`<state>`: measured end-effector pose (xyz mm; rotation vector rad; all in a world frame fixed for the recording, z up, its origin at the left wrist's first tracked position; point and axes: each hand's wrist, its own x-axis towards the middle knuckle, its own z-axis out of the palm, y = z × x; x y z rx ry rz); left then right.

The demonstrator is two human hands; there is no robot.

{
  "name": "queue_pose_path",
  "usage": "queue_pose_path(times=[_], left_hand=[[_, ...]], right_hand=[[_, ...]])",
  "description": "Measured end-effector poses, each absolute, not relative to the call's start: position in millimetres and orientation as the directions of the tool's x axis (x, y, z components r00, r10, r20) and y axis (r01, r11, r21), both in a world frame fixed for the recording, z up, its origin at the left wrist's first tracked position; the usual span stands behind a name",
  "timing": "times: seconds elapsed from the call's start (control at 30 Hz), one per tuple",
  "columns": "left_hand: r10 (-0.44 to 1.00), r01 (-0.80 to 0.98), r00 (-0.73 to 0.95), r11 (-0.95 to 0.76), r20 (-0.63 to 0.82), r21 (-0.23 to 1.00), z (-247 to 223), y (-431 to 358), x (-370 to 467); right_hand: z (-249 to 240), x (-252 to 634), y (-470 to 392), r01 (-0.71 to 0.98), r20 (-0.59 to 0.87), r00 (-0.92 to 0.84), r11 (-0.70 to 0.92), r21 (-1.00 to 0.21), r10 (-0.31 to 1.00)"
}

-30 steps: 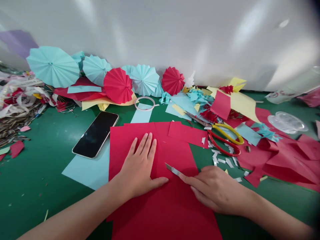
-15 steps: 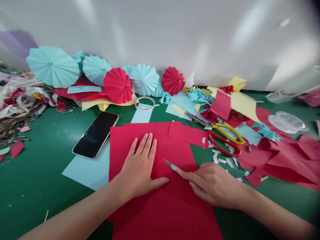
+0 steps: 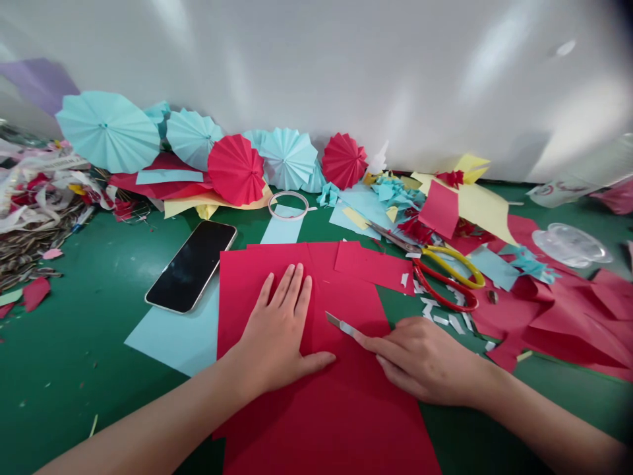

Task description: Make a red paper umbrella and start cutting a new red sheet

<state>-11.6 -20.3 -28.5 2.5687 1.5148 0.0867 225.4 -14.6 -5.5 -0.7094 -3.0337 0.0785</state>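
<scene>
Red paper sheets (image 3: pixel 331 422) lie overlapped on the green table in front of me. My left hand (image 3: pixel 277 336) rests flat on them, fingers stretched forward and thumb out to the right. My right hand (image 3: pixel 425 359) holds a craft knife (image 3: pixel 346 328) by its handle, index finger along it. The blade points up and left over the red paper, to the right of my left hand; whether its tip touches the paper I cannot tell. A smaller red piece (image 3: pixel 373 267) lies at the sheets' upper right.
A phone (image 3: pixel 192 266) lies on light blue paper (image 3: pixel 173 336) at the left. Scissors (image 3: pixel 450 274) with red and yellow handles sit among scraps at the right. A tape ring (image 3: pixel 288 206) and pleated paper fans (image 3: pixel 287 158) are behind, near the wall (image 3: pixel 316 59).
The whole view has shifted slightly. The right hand and knife have moved very slightly up relative to the paper; the left hand stays flat in place.
</scene>
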Motion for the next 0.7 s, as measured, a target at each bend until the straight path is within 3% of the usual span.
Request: queue_pose_path(times=[0.47,0.7], left_hand=[[0.871,0.865,0.487,-0.473,-0.056,0.165,-27.0,-19.7,-11.5],[0.863,0.852,0.498,-0.469,-0.086,0.232,-24.4,-17.7,-13.9]], right_hand=[[-1.8,229.4,-14.1,0.423,-0.034,-0.906,0.900,-0.110,0.422],[-1.4,230.9,-20.2,0.385,-0.020,-0.922,0.912,-0.142,0.387]])
